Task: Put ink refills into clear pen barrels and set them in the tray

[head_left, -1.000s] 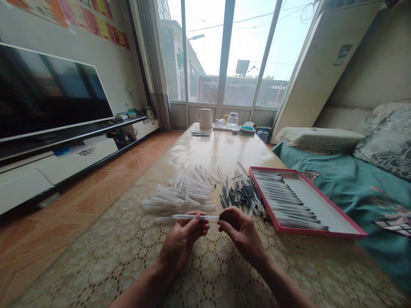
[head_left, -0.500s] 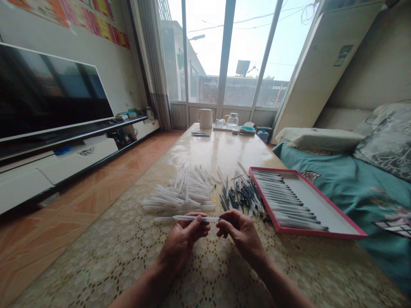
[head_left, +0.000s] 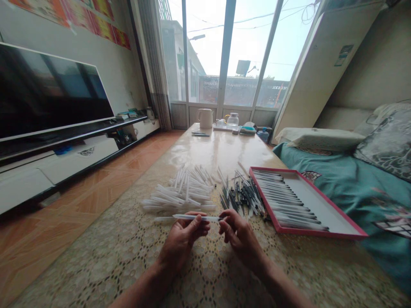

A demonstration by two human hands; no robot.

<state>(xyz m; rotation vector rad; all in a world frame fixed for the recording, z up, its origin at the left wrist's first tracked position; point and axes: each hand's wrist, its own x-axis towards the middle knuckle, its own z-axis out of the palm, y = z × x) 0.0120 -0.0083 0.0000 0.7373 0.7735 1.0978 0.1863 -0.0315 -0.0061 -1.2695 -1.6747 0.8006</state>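
A slim white pen (head_left: 208, 218) lies level across both hands, its pointed end to the left. My left hand (head_left: 183, 235) is closed on its barrel, thumb on top. At the pen's right end, my right hand (head_left: 239, 233) pinches a small dark end piece; the fingers partly hide it. Just beyond my left hand is a heap of white pen barrels (head_left: 180, 194). A loose pile of dark-tipped pen parts (head_left: 242, 194) lies past my right hand. Finished-looking pens (head_left: 285, 199) lie side by side in a shallow pink-rimmed box (head_left: 340, 220) at the right.
The long table (head_left: 205, 278) has a patterned cover. At its far end stand a beige kettle (head_left: 205, 118) and a glass jug (head_left: 233, 121) by a tray. A sofa with a teal cover (head_left: 324, 169) borders the right side; a TV cabinet (head_left: 77, 160) is at the left.
My right hand has shifted very slightly to the right, its fingers turning a little at the pen's dark end. My left hand holds the pen in nearly the same place.
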